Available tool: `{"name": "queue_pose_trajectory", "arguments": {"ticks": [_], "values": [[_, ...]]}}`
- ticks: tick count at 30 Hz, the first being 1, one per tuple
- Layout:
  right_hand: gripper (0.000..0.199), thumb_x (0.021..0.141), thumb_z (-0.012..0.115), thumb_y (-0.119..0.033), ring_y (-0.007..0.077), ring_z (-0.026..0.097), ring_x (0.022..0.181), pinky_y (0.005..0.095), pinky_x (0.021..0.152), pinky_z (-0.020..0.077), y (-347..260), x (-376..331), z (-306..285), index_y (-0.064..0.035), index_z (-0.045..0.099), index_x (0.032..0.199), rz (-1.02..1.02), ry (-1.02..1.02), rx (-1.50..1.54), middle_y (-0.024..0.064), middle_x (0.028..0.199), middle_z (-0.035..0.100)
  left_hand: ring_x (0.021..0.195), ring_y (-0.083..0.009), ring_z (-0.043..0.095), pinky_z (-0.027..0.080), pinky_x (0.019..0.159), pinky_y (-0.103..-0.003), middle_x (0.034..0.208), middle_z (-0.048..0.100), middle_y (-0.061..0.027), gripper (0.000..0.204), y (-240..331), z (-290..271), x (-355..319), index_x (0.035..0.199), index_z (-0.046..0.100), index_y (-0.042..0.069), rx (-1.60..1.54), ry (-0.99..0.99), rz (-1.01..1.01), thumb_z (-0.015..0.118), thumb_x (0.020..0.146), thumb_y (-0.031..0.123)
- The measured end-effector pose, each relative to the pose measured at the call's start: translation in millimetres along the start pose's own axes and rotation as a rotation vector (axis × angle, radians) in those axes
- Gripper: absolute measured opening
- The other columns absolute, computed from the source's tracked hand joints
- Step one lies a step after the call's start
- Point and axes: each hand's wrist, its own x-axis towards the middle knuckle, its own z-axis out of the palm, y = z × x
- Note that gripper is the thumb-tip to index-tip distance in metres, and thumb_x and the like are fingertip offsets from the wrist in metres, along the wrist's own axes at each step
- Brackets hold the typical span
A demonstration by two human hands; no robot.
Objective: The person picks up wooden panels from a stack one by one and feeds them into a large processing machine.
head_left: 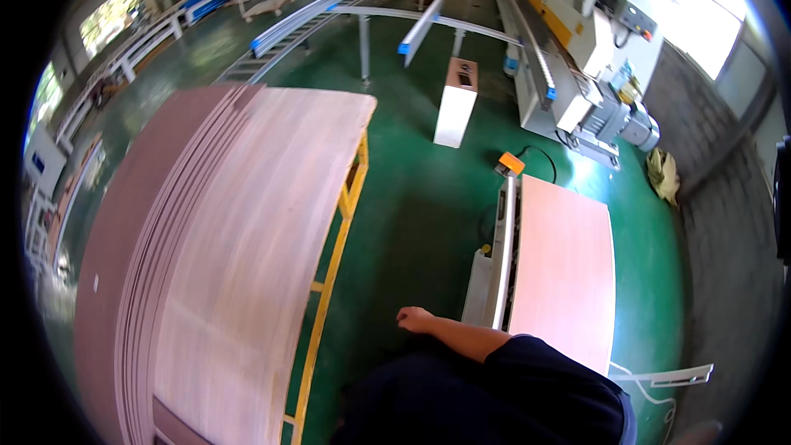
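Note:
My right hand point(415, 319) hangs over the green floor with its fingers curled in; nothing shows in it. The bare forearm comes out of a dark sleeve and crosses in front of me toward the left. Beside it on the right is a stand with a pale pinkish wood panel point(564, 264) on top and a white rail along its near-left side. To the hand's left lies a large stack with a light wood-grain sheet point(247, 239) on top. Brown boards point(136, 198) overlap along its left side. The hand touches neither. My left hand is out of view.
A yellow frame point(329, 280) edges the stack. Ahead stand a white box with a brown top point(457, 103), an orange foot pedal point(511, 164) with a cable, and metal conveyor rails point(354, 4). A large machine point(568, 58) with a motor fills the far right, near a grey wall.

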Motion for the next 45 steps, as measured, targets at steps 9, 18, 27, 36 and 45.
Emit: {"name": "queue_pose_trajectory", "arguments": {"ticks": [9, 18, 27, 36, 45], "values": [[0.019, 0.085, 0.052, -0.019, 0.0214, 0.060, 0.060, 0.0315, 0.053, 0.0507, 146.7, -58.5, -218.6, -0.0056, 0.056, 0.098, 0.425, 0.547, 1.308, 0.0093, 0.074, 0.061, 0.067, -0.0245, 0.060, 0.046, 0.054, -0.036, 0.077, 0.058, -0.0103, 0.029, 92.2, 213.6, -15.3, 0.104, 0.048, 0.007, 0.582, -0.444, 0.046, 0.053, 0.083, 0.027], [0.028, 0.088, 0.047, -0.021, 0.0238, 0.059, 0.066, 0.0354, 0.065, 0.0509, 224.7, -98.0, -392.5, 0.0001, 0.048, 0.106, 0.215, 1.099, 1.663, 0.0129, 0.080, 0.059, 0.067, -0.0315, 0.062, 0.050, 0.057, -0.044, 0.070, 0.058, -0.0145, 0.020, 99.4, 396.8, -74.0, 0.073, 0.053, 0.006, 1.242, -0.894, 0.459, 0.054, 0.080, 0.024], [0.035, 0.087, 0.051, -0.030, 0.0312, 0.058, 0.083, 0.0461, 0.078, 0.0491, 307.0, -39.6, -623.0, -0.0030, 0.042, 0.108, 0.054, 1.365, 1.712, 0.0142, 0.095, 0.054, 0.066, -0.0272, 0.062, 0.052, 0.059, -0.041, 0.081, 0.060, -0.0137, 0.023, 120.9, 550.3, 22.6, 0.101, 0.052, 0.001, 1.039, -0.914, 0.055, 0.050, 0.086, 0.018], [0.086, 0.081, 0.061, -0.037, 0.0395, 0.036, 0.124, 0.0484, 0.101, 0.0325, 378.2, -11.4, -785.5, -0.0018, 0.009, 0.139, -0.196, 1.532, 1.808, 0.0245, 0.138, 0.029, 0.068, -0.0186, 0.060, 0.049, 0.060, -0.031, 0.080, 0.061, -0.0084, 0.020, 177.6, 664.0, -204.0, 0.096, 0.054, 0.006, 0.883, -0.663, 0.401, 0.054, 0.086, 0.023], [0.021, 0.085, 0.048, -0.005, 0.0314, 0.061, 0.093, 0.0444, 0.088, 0.0505, 412.9, -30.2, -807.0, 0.0052, 0.052, 0.103, -0.669, 1.462, 1.915, 0.0187, 0.101, 0.060, 0.084, -0.0253, 0.059, 0.048, 0.072, -0.038, 0.097, 0.060, -0.0155, 0.033, 110.7, 522.0, -172.4, 0.113, 0.054, 0.011, 1.007, -0.374, 0.163, 0.058, 0.084, 0.027]]}}
